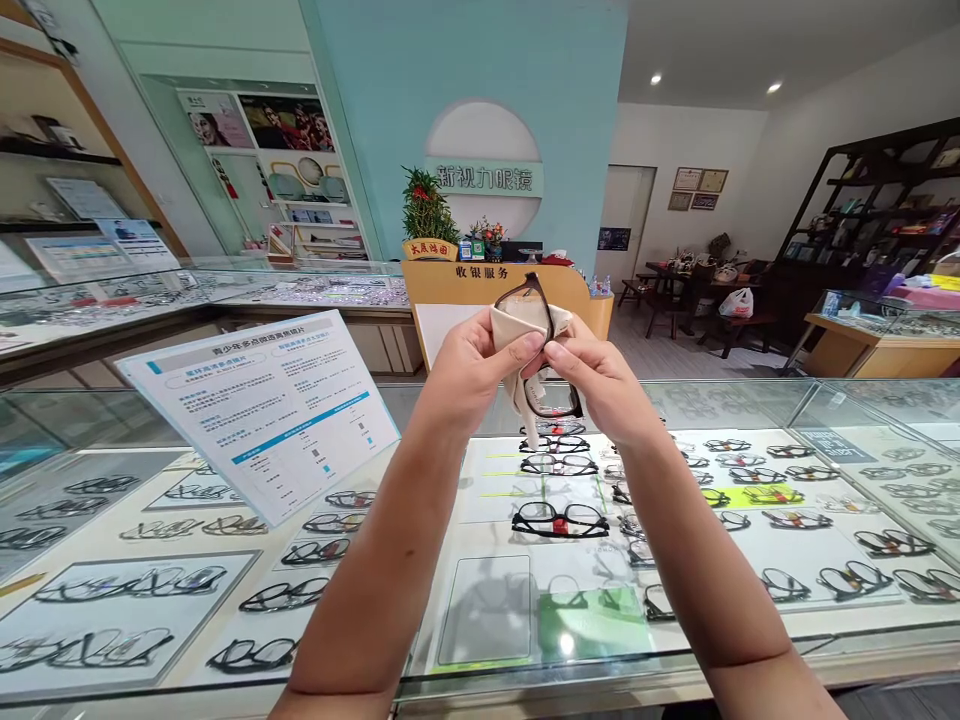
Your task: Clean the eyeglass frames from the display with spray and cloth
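Above the glass counter I hold a pair of dark-framed eyeglasses (553,403) on end, one lens up and the other down. A cream cleaning cloth (517,322) is wrapped around the upper lens, and part of it hangs below. My left hand (480,355) is closed on the cloth, its thumb pressed over the lens area. My right hand (592,375) pinches the frame near its middle, thumb and fingers together beside the left thumb. Part of the frame and the fingers behind the cloth are hidden.
Beneath my arms, a glass display case (480,470) holds many rows of eyeglasses. A printed sign (262,410) leans up on its left part. Farther back are a wooden cashier desk (442,290) with a plant (427,205), more showcases, and dark wooden furniture (690,285) to the right.
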Available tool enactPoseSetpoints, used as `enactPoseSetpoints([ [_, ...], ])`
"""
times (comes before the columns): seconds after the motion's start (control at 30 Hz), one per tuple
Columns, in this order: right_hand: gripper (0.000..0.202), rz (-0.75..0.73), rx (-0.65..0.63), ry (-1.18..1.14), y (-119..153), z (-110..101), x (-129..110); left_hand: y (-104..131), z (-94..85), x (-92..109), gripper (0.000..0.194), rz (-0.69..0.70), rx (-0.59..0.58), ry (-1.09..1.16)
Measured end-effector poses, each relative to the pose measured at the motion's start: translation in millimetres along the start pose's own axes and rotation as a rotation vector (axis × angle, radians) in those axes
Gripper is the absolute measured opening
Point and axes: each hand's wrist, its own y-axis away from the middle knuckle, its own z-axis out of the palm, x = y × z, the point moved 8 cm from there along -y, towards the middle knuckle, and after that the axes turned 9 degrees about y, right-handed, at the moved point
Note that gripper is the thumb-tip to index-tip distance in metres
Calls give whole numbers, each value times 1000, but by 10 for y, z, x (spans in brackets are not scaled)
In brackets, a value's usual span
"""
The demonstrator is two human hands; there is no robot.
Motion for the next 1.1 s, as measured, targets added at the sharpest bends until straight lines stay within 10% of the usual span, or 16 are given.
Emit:
enactPoseSetpoints([
  [0.5,60,26,-67,2,17,132,31,73,11,-80,57,187,307,137],
  [1.1,60,64,-89,18,50,73,20,15,-23,-10,53,9,103,56],
])
